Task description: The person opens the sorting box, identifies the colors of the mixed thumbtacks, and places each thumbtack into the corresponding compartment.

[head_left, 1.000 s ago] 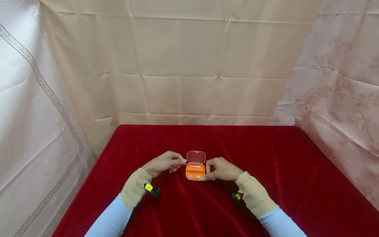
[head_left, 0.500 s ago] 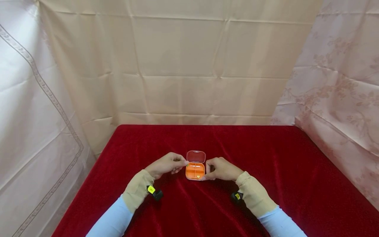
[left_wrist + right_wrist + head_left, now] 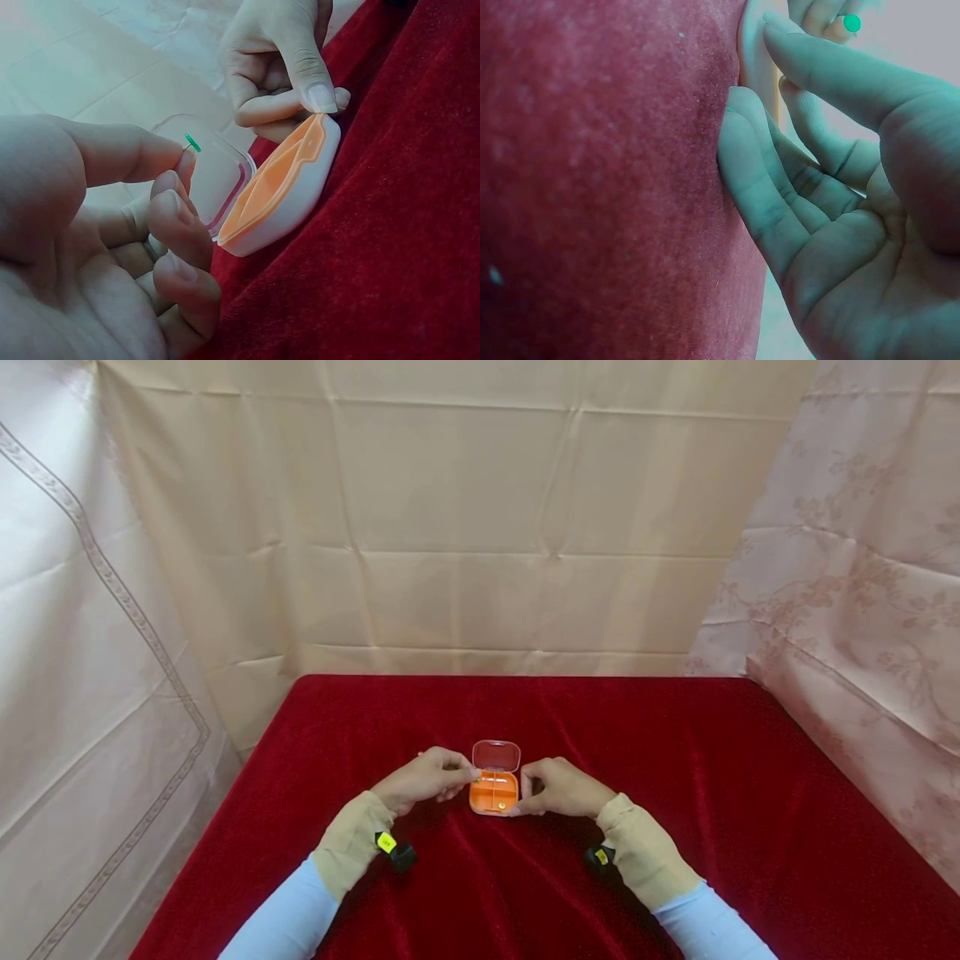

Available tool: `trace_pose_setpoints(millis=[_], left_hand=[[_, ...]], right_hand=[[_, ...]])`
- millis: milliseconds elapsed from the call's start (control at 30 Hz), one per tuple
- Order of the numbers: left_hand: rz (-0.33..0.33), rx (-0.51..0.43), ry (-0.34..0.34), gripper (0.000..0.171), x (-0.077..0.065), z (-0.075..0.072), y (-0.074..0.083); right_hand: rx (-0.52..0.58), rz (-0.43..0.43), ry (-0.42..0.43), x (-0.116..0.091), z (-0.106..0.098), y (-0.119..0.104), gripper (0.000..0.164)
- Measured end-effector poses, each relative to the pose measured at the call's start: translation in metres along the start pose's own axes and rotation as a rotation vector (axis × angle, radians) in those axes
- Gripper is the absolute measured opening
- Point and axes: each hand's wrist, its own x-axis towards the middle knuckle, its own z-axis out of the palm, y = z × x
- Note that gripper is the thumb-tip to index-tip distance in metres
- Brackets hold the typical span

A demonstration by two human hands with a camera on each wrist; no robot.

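Observation:
A small orange pill box (image 3: 483, 804) with a white outer shell stands on the red cloth, its transparent lid (image 3: 497, 756) raised at the back. Dividers split its inside, and a small yellow-headed thumbtack (image 3: 502, 806) lies in the front right compartment. My left hand (image 3: 425, 776) pinches a green-headed thumbtack (image 3: 193, 142) between thumb and index finger, over the box's back left corner. On the other side, my right hand (image 3: 566, 788) grips the box at its front right corner, thumb (image 3: 321, 96) on the rim and the other fingers bent beside it.
Red velvet cloth (image 3: 637, 727) covers the table, with its far edge behind the box. A beige curtain (image 3: 465, 527) hangs at the back, and patterned pale cloths hang at the left and right sides. Each wrist carries a small black camera (image 3: 401, 857).
My left hand has moved slightly right with the green thumbtack, from beside the box to over its back left corner. The right hand has kept its hold on the box.

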Motion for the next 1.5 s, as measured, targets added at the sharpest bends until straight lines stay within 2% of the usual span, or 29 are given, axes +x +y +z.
trace_pose_setpoints(millis=[400, 733, 1033, 1500], left_hand=[[-0.034, 0.001, 0.011, 0.037, 0.002, 0.003, -0.003], [-0.028, 0.024, 0.040, 0.026, 0.001, 0.006, -0.001], [-0.031, 0.044, 0.061, 0.023, 0.003, 0.006, -0.005], [-0.039, 0.101, 0.093, 0.019, 0.003, 0.011, -0.001]], right_hand=[[-0.007, 0.005, -0.005, 0.001, 0.001, 0.004, 0.026], [-0.009, -0.015, 0.007, 0.002, 0.001, 0.005, 0.027], [-0.012, -0.013, 0.006, 0.001, 0.001, 0.004, 0.026], [0.006, -0.009, -0.001, 0.002, 0.001, 0.005, 0.027]])
